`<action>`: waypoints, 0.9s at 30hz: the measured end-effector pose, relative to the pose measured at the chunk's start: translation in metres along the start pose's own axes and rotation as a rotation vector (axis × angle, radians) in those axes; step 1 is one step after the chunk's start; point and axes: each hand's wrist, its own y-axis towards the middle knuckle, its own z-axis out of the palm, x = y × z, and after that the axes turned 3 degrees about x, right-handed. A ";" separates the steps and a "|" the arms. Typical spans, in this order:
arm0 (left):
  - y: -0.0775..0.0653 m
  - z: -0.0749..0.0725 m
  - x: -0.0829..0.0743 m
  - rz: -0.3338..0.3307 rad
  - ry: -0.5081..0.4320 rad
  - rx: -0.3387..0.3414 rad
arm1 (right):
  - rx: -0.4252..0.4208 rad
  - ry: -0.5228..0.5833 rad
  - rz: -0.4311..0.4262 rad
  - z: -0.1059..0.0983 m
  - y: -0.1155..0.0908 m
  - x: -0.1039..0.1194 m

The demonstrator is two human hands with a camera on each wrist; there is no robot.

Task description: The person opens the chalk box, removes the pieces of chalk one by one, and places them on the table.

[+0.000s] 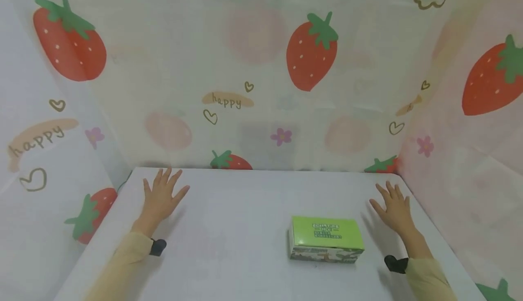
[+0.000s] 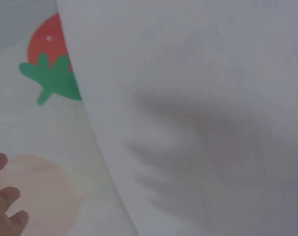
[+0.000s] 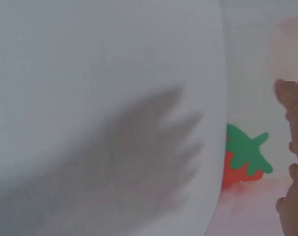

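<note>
A green-topped box [image 1: 327,233] with a patterned front side sits on the white table [image 1: 229,228], right of the middle. My left hand [image 1: 160,197] is held above the far left part of the table with fingers spread, holding nothing. Over the far right part hovers my right hand [image 1: 394,208], its fingers also spread; the box is the thing closest to it, lower and to the left. In the left wrist view, fingertips [image 2: 9,196] show at the lower left edge. The right wrist view has fingers [image 3: 293,98] along its right edge and a hand shadow on the white surface.
Behind the table hangs a curtain [image 1: 261,110] printed with strawberries, hearts and flowers, and it continues along the left and right sides. A black wrist camera [image 1: 158,247] is on the left wrist, another black camera [image 1: 395,264] on the right.
</note>
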 end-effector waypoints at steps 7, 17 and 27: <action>-0.011 0.005 -0.037 0.059 -0.140 -0.060 | -0.017 0.185 -0.029 -0.007 -0.010 0.012; -0.026 0.021 -0.100 0.129 -0.316 -0.010 | 0.022 0.270 -0.037 -0.020 -0.024 0.046; -0.040 0.052 -0.169 0.166 -0.481 0.159 | 0.052 0.345 -0.066 -0.015 -0.037 0.074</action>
